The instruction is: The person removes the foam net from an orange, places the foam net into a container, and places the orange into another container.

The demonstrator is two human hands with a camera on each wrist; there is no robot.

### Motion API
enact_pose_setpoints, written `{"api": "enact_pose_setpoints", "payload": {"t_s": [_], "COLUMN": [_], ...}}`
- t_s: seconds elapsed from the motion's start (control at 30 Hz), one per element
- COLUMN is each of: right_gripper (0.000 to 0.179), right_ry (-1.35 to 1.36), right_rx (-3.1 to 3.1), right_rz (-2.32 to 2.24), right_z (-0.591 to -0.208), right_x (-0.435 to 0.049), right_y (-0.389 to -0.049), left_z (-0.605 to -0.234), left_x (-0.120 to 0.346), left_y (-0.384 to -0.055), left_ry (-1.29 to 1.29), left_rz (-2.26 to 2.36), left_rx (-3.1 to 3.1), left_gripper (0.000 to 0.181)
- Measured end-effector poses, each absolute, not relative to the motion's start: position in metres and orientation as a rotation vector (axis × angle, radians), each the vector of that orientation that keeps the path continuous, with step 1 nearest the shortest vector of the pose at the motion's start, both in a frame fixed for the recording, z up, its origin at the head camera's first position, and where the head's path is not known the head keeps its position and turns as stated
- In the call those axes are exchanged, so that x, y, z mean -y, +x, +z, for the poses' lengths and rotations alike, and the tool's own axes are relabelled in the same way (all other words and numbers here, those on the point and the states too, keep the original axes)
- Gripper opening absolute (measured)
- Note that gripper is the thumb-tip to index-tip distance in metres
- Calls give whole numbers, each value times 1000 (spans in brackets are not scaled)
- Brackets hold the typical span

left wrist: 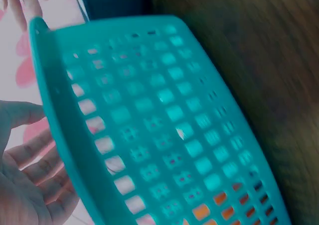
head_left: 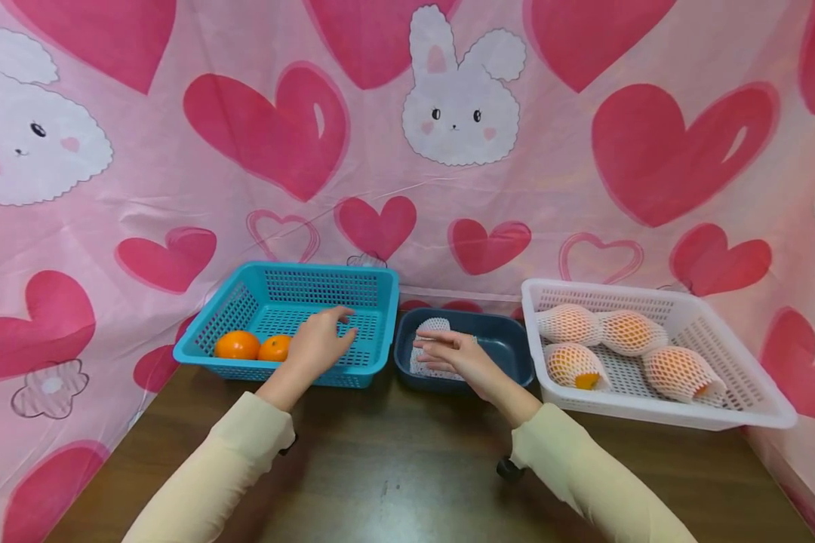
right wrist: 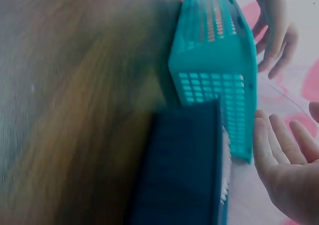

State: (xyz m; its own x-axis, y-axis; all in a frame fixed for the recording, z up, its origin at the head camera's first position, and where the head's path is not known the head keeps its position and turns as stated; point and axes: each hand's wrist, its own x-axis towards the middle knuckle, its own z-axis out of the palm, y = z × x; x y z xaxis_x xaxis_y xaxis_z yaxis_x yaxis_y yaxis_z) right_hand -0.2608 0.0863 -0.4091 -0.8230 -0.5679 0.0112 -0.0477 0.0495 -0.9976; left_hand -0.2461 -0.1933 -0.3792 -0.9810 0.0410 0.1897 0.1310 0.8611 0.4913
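Note:
My left hand [head_left: 315, 341] hovers over the turquoise basket [head_left: 373, 275], fingers relaxed and holding nothing. Two oranges [head_left: 238, 345] lie at the basket's near left, the second one partly hidden behind this hand. Over the dark blue tub [head_left: 509, 351], my right hand [head_left: 460, 360] reaches leftward with its fingers extended and nothing in its grasp. White foam net sleeves [head_left: 435, 324] lie in the tub's left half, partly covered by the right hand. In the left wrist view, the left hand's fingers [left wrist: 42, 170] show beyond the basket rim.
To the right stands a white basket [head_left: 754, 354] with several fruits in foam nets [head_left: 632, 332]. All three containers line the back of the brown wooden table [head_left: 394, 467]. Behind them hangs a pink cloth [head_left: 380, 173] with hearts and rabbits.

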Motion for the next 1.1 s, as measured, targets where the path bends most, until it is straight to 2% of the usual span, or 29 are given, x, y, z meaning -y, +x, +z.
{"api": "enact_pose_setpoints", "payload": {"t_s": [0.43, 0.7, 1.1], "right_gripper": [48, 48, 41], "right_ry": [-628, -555, -588], "right_rx": [-2109, -2239, -2635], "right_rz": [-1866, -1865, -1677], "right_z": [-392, -389, -388], "right_x": [-147, -176, -236], "right_y": [-264, -255, -240], "left_z": [-378, -378, -381], "left_x": [160, 140, 108], "left_y": [-242, -242, -242], "left_ry": [-215, -242, -391], "left_rz": [-1043, -1209, -1357], "left_rx": [2810, 2770, 2715], "left_gripper": [34, 31, 25]}}
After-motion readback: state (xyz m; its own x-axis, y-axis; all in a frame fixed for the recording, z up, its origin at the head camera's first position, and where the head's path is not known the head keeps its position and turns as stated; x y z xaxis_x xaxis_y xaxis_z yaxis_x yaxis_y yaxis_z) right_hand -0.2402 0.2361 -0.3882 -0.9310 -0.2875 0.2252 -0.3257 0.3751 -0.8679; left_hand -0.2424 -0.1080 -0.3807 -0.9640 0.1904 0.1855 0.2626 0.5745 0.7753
